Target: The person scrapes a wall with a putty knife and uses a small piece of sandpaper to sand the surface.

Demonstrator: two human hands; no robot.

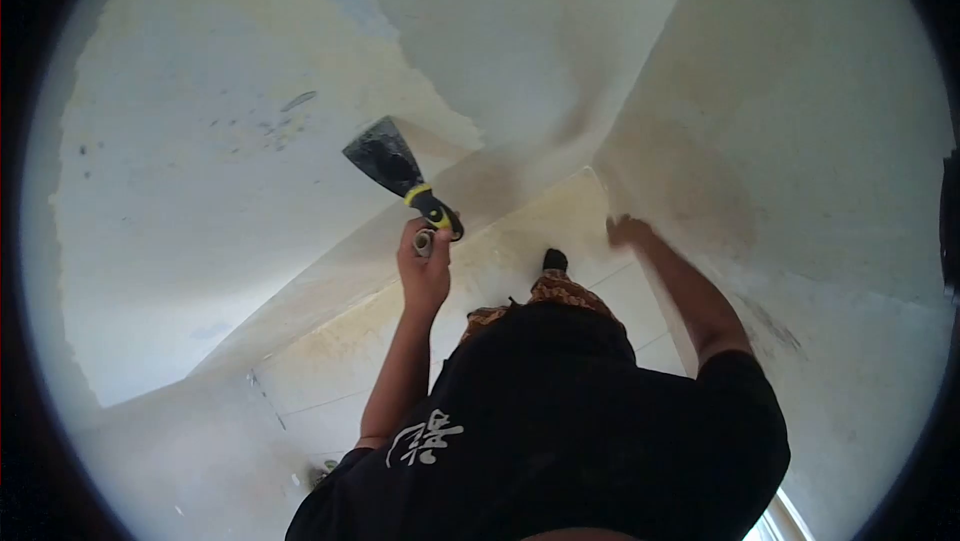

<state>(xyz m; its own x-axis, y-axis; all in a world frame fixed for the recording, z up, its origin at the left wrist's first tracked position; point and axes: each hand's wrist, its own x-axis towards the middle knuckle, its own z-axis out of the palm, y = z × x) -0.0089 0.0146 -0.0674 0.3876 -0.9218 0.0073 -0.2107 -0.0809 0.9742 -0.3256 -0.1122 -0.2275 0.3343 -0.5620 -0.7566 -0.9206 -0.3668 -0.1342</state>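
My left hand (pixel 425 266) is closed around a putty knife (pixel 433 209) with a black and yellow handle. Its wide, dark-smeared blade (pixel 385 156) points up and left, in front of the pale wall. A small rolled piece (pixel 423 242), with its round hollow end showing, sits in the same grip. On the other side, my right hand (pixel 627 232) is beside the right-hand wall, near the floor corner. Motion blurs its fingers, and nothing shows clearly in them.
Patchy plastered walls (pixel 200 201) rise on the left and right (pixel 820 141), meeting in a corner ahead. Pale floor tiles (pixel 340 351) with yellowish dust lie below. A dark-shod foot (pixel 555 260) stands near the corner. Small items (pixel 322 471) lie at lower left.
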